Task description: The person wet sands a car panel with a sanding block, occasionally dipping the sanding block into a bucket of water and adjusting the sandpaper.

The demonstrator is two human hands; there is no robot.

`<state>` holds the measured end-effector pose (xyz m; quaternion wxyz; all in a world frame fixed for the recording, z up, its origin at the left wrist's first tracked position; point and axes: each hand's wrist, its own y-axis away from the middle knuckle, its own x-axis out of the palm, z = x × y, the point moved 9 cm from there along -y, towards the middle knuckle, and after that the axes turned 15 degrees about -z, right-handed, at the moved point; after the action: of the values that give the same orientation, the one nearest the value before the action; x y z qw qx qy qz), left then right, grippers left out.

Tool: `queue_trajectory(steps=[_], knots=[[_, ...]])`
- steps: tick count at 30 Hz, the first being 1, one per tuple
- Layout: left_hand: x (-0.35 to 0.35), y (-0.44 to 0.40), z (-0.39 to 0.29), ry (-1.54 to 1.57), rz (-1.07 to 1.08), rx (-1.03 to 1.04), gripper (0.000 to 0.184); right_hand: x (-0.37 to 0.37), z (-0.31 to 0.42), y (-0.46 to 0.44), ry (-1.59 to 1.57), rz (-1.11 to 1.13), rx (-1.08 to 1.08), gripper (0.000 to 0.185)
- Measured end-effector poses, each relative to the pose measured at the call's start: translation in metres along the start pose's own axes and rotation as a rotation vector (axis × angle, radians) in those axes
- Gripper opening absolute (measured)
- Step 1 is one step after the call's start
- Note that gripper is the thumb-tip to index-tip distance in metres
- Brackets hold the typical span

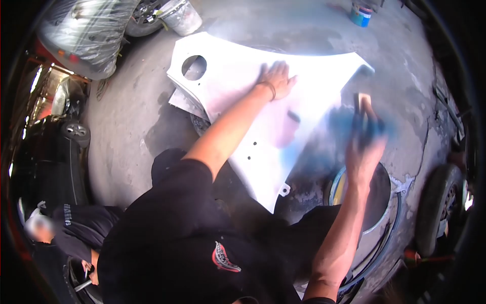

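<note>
head view: left hand (277,81) open, flat on white panel (316,83); right hand (368,136) blurred, grip cannot tell; likely rubbing, next needs even contact.

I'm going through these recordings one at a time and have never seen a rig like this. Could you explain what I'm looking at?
There is no robot here: a person works with two bare hands, and the only picture comes from a camera worn on their head, looking down past their dark shirt.

In front of them is a large white panel with a round hole near one corner; its support is mostly hidden. The left hand lies on it, fingers spread, holding nothing. The right hand is beside the panel, blurred; something bluish and something pale show at its fingers, but I can't tell what they are.

Around them are a whitish bucket, a blue can and a tire. Another person is at the lower left.
</note>
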<state>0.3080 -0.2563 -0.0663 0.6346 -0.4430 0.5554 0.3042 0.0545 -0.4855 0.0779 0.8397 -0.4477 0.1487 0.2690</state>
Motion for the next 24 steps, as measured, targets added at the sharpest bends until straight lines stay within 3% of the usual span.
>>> queue_trajectory(steps=[1, 5, 9, 10, 11, 12, 14, 17, 18, 21, 22, 24], knots=[[-0.006, -0.009, 0.003, 0.059, -0.051, 0.037, 0.076, 0.006, -0.005, 0.001, -0.025, 0.049, 0.065, 0.052], [-0.005, 0.004, 0.021, 0.001, -0.047, 0.064, 0.081, 0.008, -0.001, 0.001, 0.035, 0.011, 0.097, 0.042], [-0.019, 0.003, 0.151, -0.081, -0.047, -0.228, 0.078, 0.008, -0.002, 0.009, 0.004, 0.070, 0.149, 0.038], [-0.024, 0.004, 0.185, -0.097, -0.186, -0.308, 0.073, 0.005, -0.003, 0.008, -0.017, 0.063, 0.169, 0.038], [-0.030, 0.008, 0.202, -0.065, 0.077, -0.491, 0.084, 0.003, -0.003, 0.006, -0.009, 0.053, 0.172, 0.038], [-0.023, 0.005, 0.215, -0.080, -0.202, -0.459, 0.075, 0.003, -0.004, 0.006, -0.023, 0.067, 0.189, 0.038], [-0.021, 0.004, 0.189, -0.221, -0.147, -0.538, 0.082, 0.005, -0.005, 0.005, -0.037, 0.088, 0.209, 0.038], [-0.007, 0.008, 0.074, -0.075, -0.138, -0.235, 0.088, 0.011, -0.001, 0.002, 0.008, 0.089, 0.178, 0.039], [-0.006, 0.017, 0.024, -0.055, -0.239, -0.119, 0.088, 0.014, 0.000, 0.002, -0.004, 0.087, 0.179, 0.039], [-0.038, 0.053, -0.097, 0.069, -0.092, 0.046, 0.084, 0.016, 0.003, 0.005, -0.029, 0.098, 0.179, 0.039], [-0.033, 0.057, -0.098, 0.074, -0.094, 0.036, 0.084, 0.017, 0.004, 0.006, -0.050, 0.107, 0.185, 0.040], [-0.026, 0.067, -0.108, 0.107, -0.130, 0.215, 0.083, 0.018, -0.002, 0.009, -0.062, 0.089, 0.197, 0.040]])
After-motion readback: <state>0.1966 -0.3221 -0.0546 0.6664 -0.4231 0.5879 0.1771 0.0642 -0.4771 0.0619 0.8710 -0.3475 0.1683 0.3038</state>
